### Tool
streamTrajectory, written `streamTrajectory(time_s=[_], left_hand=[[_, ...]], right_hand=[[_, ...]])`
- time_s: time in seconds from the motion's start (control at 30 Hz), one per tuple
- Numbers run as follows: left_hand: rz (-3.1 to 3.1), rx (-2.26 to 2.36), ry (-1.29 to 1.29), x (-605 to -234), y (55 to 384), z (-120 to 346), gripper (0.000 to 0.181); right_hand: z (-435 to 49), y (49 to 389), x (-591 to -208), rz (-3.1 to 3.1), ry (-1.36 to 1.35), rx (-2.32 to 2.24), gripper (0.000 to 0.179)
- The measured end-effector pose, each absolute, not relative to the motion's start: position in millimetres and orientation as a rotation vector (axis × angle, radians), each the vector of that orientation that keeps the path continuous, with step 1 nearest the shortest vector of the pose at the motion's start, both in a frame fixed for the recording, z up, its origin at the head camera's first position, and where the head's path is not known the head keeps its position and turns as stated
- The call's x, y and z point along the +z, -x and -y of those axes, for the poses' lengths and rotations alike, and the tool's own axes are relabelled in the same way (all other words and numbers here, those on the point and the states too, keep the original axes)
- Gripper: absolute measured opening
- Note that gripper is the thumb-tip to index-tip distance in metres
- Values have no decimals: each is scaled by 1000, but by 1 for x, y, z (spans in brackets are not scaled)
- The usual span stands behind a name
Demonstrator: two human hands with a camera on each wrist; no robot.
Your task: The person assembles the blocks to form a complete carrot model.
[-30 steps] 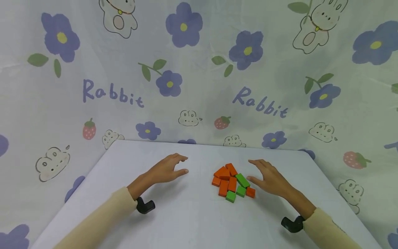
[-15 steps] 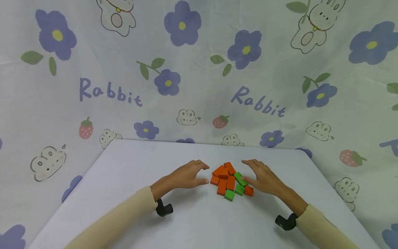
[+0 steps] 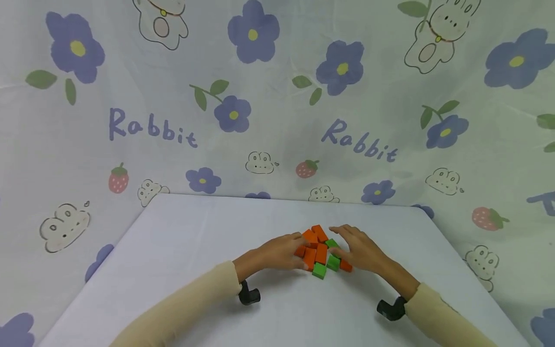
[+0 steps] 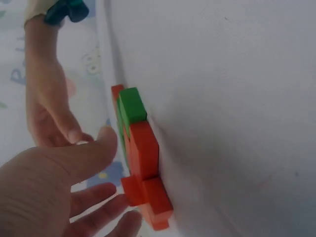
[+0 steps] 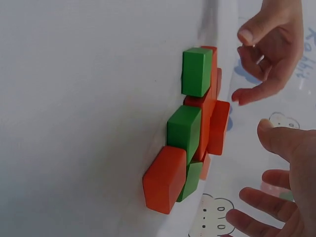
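Several small orange and green blocks lie in a tight cluster on the white table. An orange block (image 3: pixel 321 253) sits mid-cluster with a green block (image 3: pixel 319 270) at its front. My left hand (image 3: pixel 284 251) reaches in from the left, and its spread fingers and thumb overlap the left-hand orange blocks in the head view. On the other side my right hand (image 3: pixel 363 249) hovers, thumb over the long green block (image 3: pixel 331 243), which it partly hides. The right wrist view shows an orange block (image 5: pixel 165 180) apart from the right fingers. Neither hand grips a block.
The white table (image 3: pixel 195 231) extends around the cluster on all sides. Behind it hangs a pale cloth (image 3: pixel 277 96) printed with flowers, rabbits and strawberries. A black wrist camera (image 3: pixel 250 294) sits under the left wrist, another black camera (image 3: pixel 391 308) under the right.
My left hand has moved right from the bare table to the left side of the blocks. My right hand has shifted slightly left over the cluster. The blocks lie as before.
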State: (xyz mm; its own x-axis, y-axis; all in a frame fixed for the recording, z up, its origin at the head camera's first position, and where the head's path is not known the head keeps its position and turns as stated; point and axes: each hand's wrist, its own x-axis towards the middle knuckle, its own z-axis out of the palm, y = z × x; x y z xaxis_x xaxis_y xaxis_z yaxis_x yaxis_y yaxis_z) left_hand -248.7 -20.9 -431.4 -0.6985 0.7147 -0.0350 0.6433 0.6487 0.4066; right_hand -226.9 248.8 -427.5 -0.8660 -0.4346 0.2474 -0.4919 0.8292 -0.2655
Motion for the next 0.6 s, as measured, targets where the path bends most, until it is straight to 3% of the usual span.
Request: streamTrajectory(time_s=[0.6], left_hand=[[-2692, 359, -1171, -443, 254, 2, 67]], right_hand=[[-240, 226, -441, 2834, -781, 523, 47]])
